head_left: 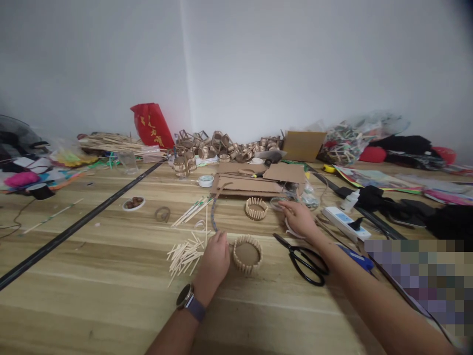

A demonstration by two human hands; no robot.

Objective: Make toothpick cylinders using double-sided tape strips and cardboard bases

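Note:
My left hand (215, 259), with a dark-strapped watch (190, 301) on its wrist, is closed beside a round ring of short wooden sticks (237, 256) with a brown base. What its pinched fingers hold is hidden. A narrow curved strip (213, 213) ends close to those fingertips. My right hand (300, 218) reaches forward with fingers stretched out, its tips at the edge of a clear round item (276, 203). A white ring (291, 230) lies partly under that hand. A second stick ring (255, 209) stands to its left. Black-handled scissors (305, 261) lie below my right forearm.
Loose short sticks (185, 256) are piled left of my left hand. Cardboard sheets (251, 183), a white tub (206, 181) and a dish of brown beads (133, 203) lie beyond. At right are a power strip (345, 223), a small bottle (350, 201) and a blue tool (356, 257).

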